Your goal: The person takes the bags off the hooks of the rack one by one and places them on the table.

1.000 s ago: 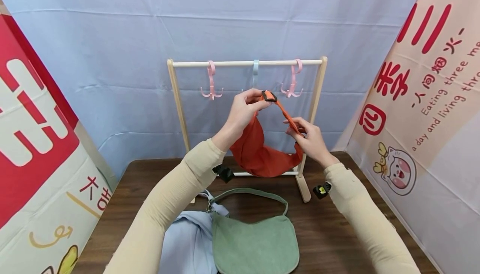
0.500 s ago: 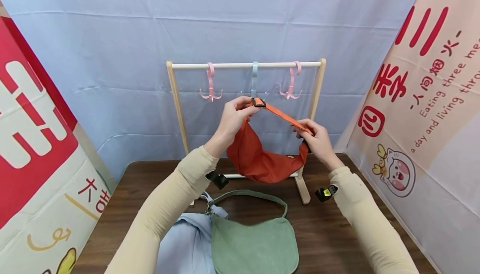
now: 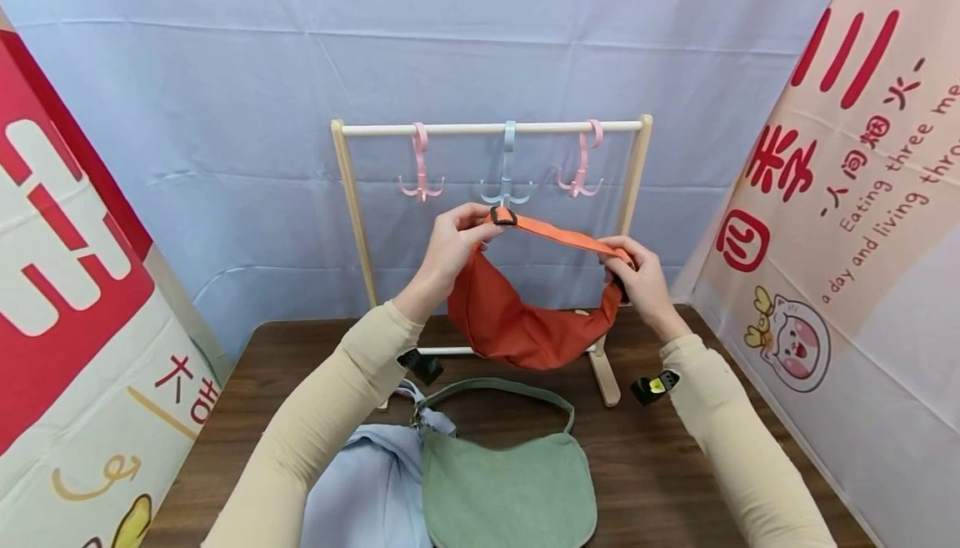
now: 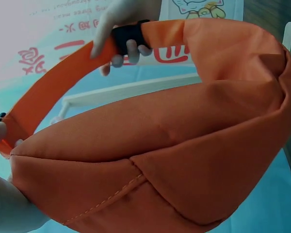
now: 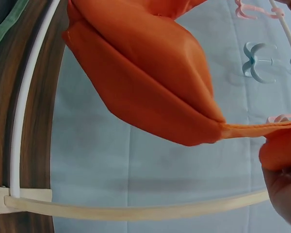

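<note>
An orange shoulder bag (image 3: 525,327) hangs in the air by its strap (image 3: 558,235), in front of the rack. My left hand (image 3: 444,252) pinches the strap beside its black slider buckle (image 3: 503,216), just below the blue hook (image 3: 507,189). Farther right and slightly lower, my right hand (image 3: 641,281) grips the strap's other end, close to a black buckle (image 4: 128,38) that shows in the left wrist view. Between the hands the strap is stretched nearly straight. The bag's body (image 5: 145,73) sags beneath it, soft and creased.
Two pink hooks, the left one (image 3: 421,168) and the right one (image 3: 581,168), hang from the white rail (image 3: 465,129) of the wooden rack (image 3: 636,173). A green bag (image 3: 510,490) and a light blue bag (image 3: 367,490) lie on the dark wooden table (image 3: 660,448).
My left hand has moved left and down with the buckle, while my right hand has gone right. The strap has spread wider, and the blue hook's prongs have come into sight.
</note>
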A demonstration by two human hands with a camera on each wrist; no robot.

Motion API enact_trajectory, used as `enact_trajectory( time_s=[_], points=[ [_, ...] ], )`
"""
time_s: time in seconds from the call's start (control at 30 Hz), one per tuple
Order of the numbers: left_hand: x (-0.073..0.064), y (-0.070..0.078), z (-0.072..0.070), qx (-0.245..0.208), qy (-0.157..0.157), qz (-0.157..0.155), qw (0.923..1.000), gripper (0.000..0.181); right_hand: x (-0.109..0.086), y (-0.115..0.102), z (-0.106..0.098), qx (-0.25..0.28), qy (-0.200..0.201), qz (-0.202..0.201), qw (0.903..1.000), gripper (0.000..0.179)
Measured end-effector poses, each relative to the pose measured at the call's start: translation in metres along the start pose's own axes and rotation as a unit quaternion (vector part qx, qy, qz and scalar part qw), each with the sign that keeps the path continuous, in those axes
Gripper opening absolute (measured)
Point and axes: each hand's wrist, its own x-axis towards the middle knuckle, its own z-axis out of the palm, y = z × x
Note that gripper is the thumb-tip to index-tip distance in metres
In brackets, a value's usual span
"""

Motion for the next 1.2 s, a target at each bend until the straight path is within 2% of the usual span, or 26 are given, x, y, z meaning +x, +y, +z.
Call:
enact_trajectory(
  time_s=[0.27,0.53,0.73,0.83,0.97,1.1,1.2],
  points=[
    [-0.004,-0.005,-0.006,-0.010,0.005,-0.003,0.9999,0.021,-0.003,-0.003,0.000,0.036,-0.007,0.019,0.9991,0.027],
    [-0.004,-0.009,-0.009,-0.027,0.006,-0.004,0.9996,0.021,-0.005,-0.008,-0.004,0.098,-0.026,0.008,0.9948,0.031],
    [-0.005,-0.012,-0.010,-0.035,0.009,-0.002,0.9994,0.019,-0.005,-0.007,-0.007,0.098,-0.038,-0.005,0.9944,0.030],
    [-0.005,-0.013,-0.010,-0.033,0.012,0.002,0.9994,0.017,-0.005,-0.007,-0.007,0.105,-0.033,-0.009,0.9939,0.029],
    [-0.006,-0.015,-0.011,-0.039,0.016,0.003,0.9991,0.015,-0.006,-0.005,-0.007,0.132,-0.034,0.005,0.9907,0.031],
    [-0.008,-0.016,-0.013,-0.056,0.032,-0.001,0.9979,0.014,-0.007,-0.004,-0.008,0.143,-0.054,0.018,0.9881,0.037],
    [-0.009,-0.016,-0.014,-0.072,0.045,-0.004,0.9964,0.011,-0.009,-0.003,-0.009,0.142,-0.076,0.009,0.9868,0.045]
  ],
)
